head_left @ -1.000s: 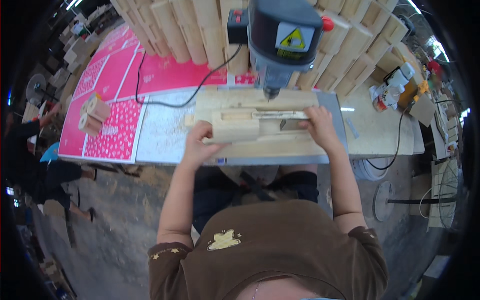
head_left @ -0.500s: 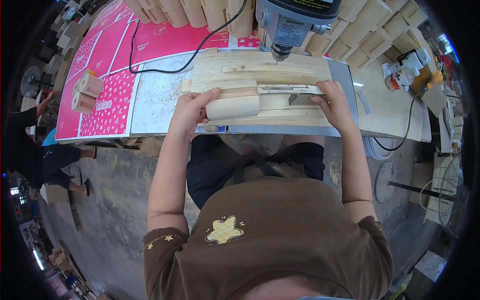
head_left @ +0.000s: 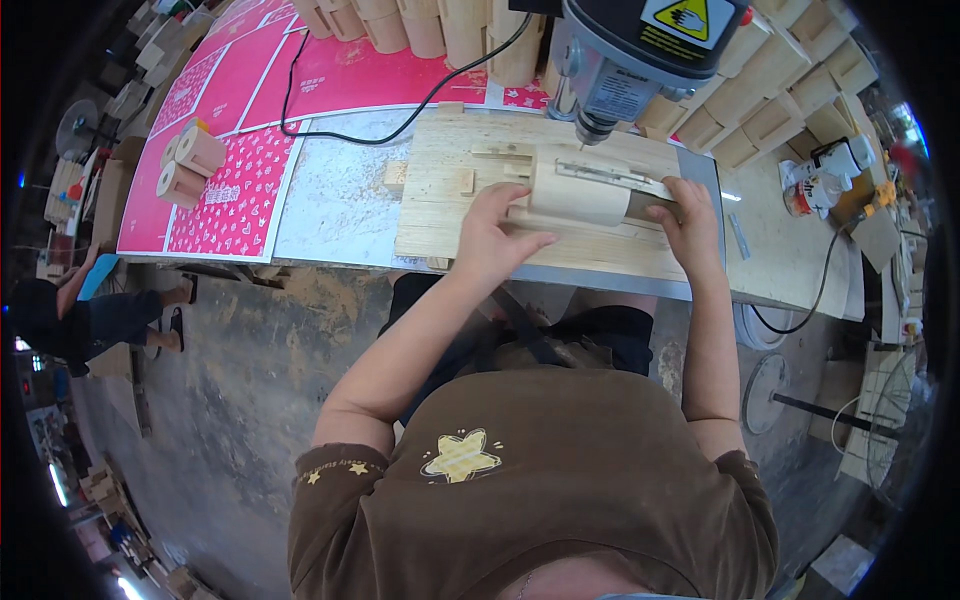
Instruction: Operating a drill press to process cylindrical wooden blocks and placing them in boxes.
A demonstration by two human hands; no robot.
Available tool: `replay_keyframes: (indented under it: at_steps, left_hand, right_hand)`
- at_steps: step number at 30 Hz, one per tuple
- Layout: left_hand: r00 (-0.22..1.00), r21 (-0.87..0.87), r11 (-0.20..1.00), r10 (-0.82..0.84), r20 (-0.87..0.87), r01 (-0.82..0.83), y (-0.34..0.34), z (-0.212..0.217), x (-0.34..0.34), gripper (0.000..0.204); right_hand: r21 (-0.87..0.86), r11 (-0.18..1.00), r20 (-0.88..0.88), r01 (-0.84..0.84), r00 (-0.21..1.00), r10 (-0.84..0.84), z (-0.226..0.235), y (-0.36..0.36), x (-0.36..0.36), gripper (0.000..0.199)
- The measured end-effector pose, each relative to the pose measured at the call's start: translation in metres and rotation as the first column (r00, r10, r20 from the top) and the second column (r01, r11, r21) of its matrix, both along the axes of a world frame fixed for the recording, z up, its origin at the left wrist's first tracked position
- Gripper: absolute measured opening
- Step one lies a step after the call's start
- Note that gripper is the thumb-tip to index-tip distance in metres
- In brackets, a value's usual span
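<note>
A pale, rounded wooden block (head_left: 585, 195) lies over a wooden jig board (head_left: 440, 215) on the bench. My left hand (head_left: 495, 235) is at the block's left end, fingertips against it, thumb and fingers spread apart. A narrow slotted strip (head_left: 610, 174), light with metal-looking edges, runs along the top of the block. At the right, my right hand (head_left: 688, 215) pinches the strip's end between thumb and fingers, beside a dark plate partly hidden by the block. Just above and behind the block hangs the bit of a bench drill (head_left: 595, 122).
Several wooden cylinders (head_left: 460, 35) stand at the back, and more are stacked at the right (head_left: 745, 120). A few short ones (head_left: 198, 155) sit on the pink sheet (head_left: 225, 215). A black cable (head_left: 400, 120) crosses behind the board. Another person (head_left: 90, 315) is at far left.
The block has slid right along the strip toward my right hand. My left hand followed it and spread its fingers from their earlier grip. My view has shifted slightly.
</note>
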State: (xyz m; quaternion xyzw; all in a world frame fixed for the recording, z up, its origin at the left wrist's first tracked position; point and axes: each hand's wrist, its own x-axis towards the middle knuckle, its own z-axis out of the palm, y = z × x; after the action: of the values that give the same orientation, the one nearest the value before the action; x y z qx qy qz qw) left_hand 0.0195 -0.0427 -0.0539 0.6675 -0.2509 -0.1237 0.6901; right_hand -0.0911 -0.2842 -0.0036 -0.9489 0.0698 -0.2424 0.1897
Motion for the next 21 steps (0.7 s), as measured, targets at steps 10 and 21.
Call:
replay_keyframes:
  at_steps: [10, 21]
  left_hand:
    - [0.805, 0.378, 0.833, 0.128, 0.579, -0.403, -0.001, -0.02, 0.031, 0.07]
    - [0.756, 0.416, 0.829, 0.012, 0.654, -0.373, 0.004, -0.022, 0.038, 0.063]
  right_hand:
    - [-0.036, 0.998, 0.05, 0.052, 0.998, -0.05, -0.017, 0.013, 0.036, 0.04]
    - [0.374, 0.91, 0.689, -0.179, 0.711, -0.143, 0.143, -0.009, 0.089, 0.029]
